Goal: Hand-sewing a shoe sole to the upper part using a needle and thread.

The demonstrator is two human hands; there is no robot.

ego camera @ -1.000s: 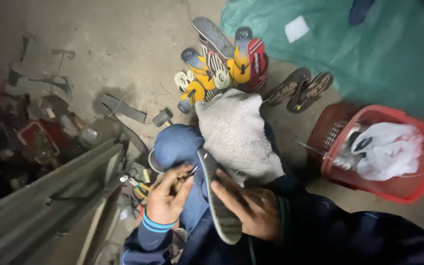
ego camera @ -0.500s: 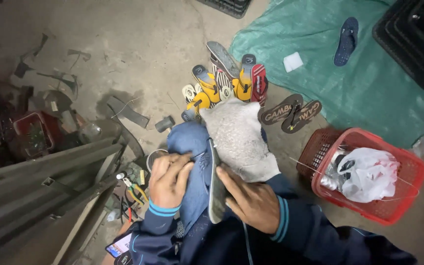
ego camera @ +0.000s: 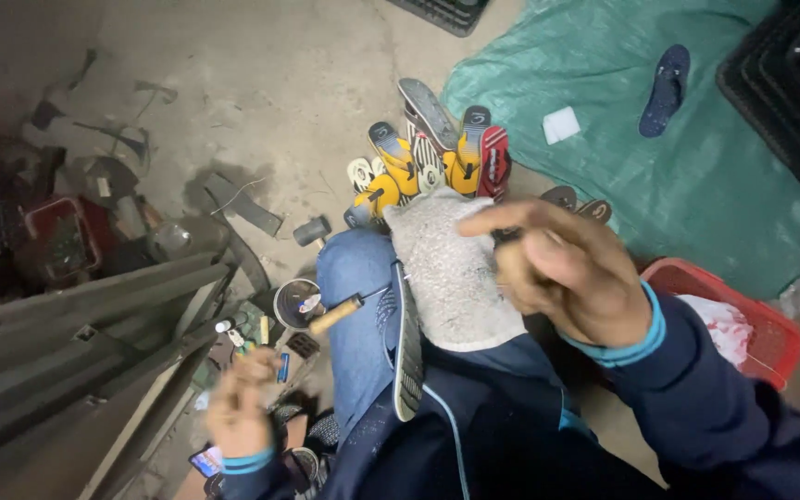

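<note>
A dark shoe sole [ego camera: 406,347] stands on edge on my lap, against a grey cloth [ego camera: 451,278] draped over my blue-jeaned knee [ego camera: 354,306]. A wooden-handled tool [ego camera: 335,315] sticks out from the sole's left side, with no hand on it. My right hand [ego camera: 557,273] is raised over the cloth and blurred, its fingers drawn together and pointing left. My left hand [ego camera: 238,407] is low at the left, blurred and curled, over small tools on the floor. A thin light thread [ego camera: 446,426] runs down from the sole.
Several flip-flops [ego camera: 428,153] lie in a pile beyond my knee. A green tarp [ego camera: 622,185] carries one blue flip-flop [ego camera: 667,88]. A red basket [ego camera: 770,324] holds a white bag at right. Grey metal beams [ego camera: 76,343] and a small round tin [ego camera: 296,304] sit at left.
Both hands have left the sole. The right hand rose up and to the right over the cloth. The left hand dropped down to the left, toward the floor tools.
</note>
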